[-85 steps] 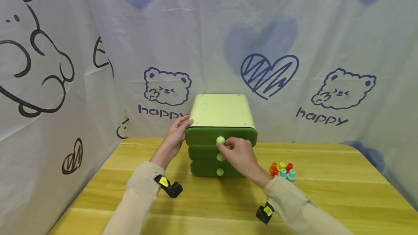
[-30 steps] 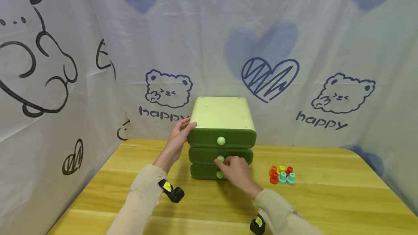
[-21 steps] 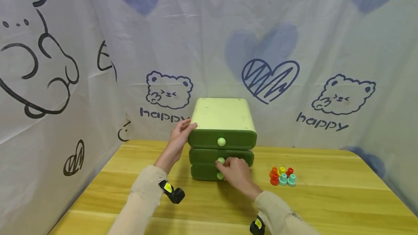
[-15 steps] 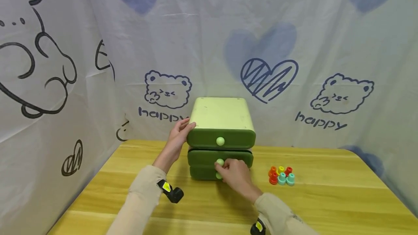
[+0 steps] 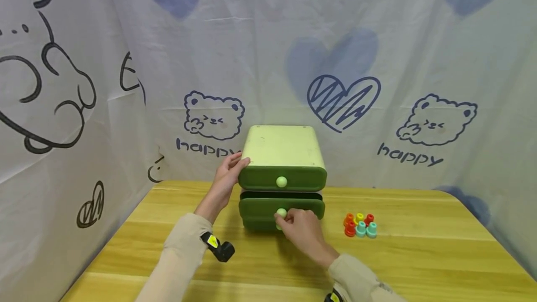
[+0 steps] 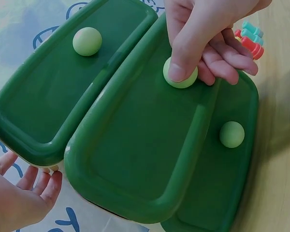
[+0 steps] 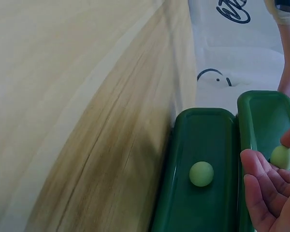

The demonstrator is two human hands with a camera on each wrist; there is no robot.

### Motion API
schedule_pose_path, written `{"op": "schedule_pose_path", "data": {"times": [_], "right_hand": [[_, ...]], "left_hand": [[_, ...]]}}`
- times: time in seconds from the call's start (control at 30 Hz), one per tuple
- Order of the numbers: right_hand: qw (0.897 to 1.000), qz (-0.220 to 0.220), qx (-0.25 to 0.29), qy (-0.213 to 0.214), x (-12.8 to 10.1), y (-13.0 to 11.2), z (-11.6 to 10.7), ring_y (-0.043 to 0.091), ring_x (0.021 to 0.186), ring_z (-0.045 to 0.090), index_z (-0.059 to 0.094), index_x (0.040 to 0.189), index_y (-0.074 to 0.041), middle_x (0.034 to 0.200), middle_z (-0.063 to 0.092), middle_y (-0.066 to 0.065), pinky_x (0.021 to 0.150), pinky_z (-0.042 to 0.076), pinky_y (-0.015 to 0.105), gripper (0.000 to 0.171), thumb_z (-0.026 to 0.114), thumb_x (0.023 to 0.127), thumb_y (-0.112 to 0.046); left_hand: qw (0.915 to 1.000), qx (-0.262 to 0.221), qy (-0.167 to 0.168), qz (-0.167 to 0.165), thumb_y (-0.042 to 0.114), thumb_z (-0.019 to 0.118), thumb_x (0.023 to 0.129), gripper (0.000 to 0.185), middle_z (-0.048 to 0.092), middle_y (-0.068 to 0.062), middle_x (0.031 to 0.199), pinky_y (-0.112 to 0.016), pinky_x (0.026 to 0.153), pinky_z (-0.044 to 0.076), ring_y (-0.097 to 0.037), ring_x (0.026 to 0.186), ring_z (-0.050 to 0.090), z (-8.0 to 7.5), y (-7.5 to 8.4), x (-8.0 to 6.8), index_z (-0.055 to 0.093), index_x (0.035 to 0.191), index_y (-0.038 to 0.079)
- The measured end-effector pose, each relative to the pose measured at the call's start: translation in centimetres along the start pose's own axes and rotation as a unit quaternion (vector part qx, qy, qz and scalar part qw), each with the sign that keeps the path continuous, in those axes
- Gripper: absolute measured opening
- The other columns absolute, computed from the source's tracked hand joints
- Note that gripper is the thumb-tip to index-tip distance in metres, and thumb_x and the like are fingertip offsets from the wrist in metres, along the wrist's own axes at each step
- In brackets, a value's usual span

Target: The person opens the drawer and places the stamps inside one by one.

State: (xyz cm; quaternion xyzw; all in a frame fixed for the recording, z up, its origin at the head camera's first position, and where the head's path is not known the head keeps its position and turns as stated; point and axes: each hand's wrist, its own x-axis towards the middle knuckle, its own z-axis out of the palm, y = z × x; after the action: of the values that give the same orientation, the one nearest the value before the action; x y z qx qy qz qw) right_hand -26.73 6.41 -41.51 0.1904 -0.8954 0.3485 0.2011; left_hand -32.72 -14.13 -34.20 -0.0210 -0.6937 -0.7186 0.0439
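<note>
The middle drawer point(image 5: 257, 208) of the green cabinet point(image 5: 283, 146) juts forward of the top drawer point(image 5: 260, 178), a dark gap above its rim; the interior is too shadowed to make out. The bottom drawer point(image 6: 215, 179) sits farther back beneath it. Your right hand point(image 5: 303, 231) reaches in from the right, thumb and fingers pinching the round middle knob point(image 5: 282, 211). Your left hand point(image 5: 224, 178) rests along the cabinet's left side, fingers extended, thumb at the upper front corner. Table wood point(image 5: 428, 241) stretches between the cabinet and six colorful pegs point(image 5: 360, 225), and toward you.
</note>
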Motion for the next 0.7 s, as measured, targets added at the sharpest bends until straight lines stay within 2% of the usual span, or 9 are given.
{"op": "schedule_pose_path", "data": {"times": [0.2,0.43,0.53,0.7], "right_hand": [[1.000,-0.016,-0.017,0.001,-0.4,-0.1,0.0,0.002,0.043,0.036,0.057,0.056,-0.015,0.045,0.041,-0.013,0.044,0.033,0.020,0.036,0.067,0.088,-0.028],[0.995,-0.058,-0.067,0.034,-0.9,-0.1,-0.1,0.001,0.042,0.034,0.053,0.052,-0.016,0.045,0.040,-0.012,0.039,0.030,0.019,0.038,0.069,0.085,-0.026],[0.994,-0.065,-0.074,0.044,-1.0,-0.2,-0.2,0.001,0.041,0.032,0.050,0.051,-0.017,0.044,0.037,-0.012,0.039,0.028,0.019,0.040,0.070,0.085,-0.026],[0.994,-0.066,-0.071,0.055,-1.2,-0.4,-0.4,0.000,0.041,0.033,0.053,0.054,-0.016,0.045,0.040,-0.011,0.039,0.030,0.018,0.036,0.072,0.083,-0.025]], "left_hand": [[1.0000,-0.003,0.000,0.002,0.031,0.061,0.094,0.062,0.037,-0.016,0.146,-0.040,0.103,0.037,-0.029,0.123,0.045,0.0,-0.2,0.0,0.036,0.145,0.007],[1.0000,-0.004,-0.001,0.006,0.029,0.060,0.095,0.062,0.034,-0.019,0.148,-0.041,0.102,0.036,-0.031,0.123,0.044,0.1,-0.3,0.3,0.035,0.146,0.004],[1.0000,-0.006,-0.002,0.008,0.028,0.060,0.095,0.061,0.034,-0.020,0.147,-0.041,0.103,0.036,-0.032,0.124,0.044,0.0,-0.3,0.4,0.035,0.146,0.004],[1.0000,-0.006,-0.001,0.008,0.027,0.059,0.095,0.061,0.035,-0.020,0.147,-0.042,0.103,0.036,-0.032,0.123,0.044,0.1,-0.2,0.3,0.035,0.145,0.002]]}}
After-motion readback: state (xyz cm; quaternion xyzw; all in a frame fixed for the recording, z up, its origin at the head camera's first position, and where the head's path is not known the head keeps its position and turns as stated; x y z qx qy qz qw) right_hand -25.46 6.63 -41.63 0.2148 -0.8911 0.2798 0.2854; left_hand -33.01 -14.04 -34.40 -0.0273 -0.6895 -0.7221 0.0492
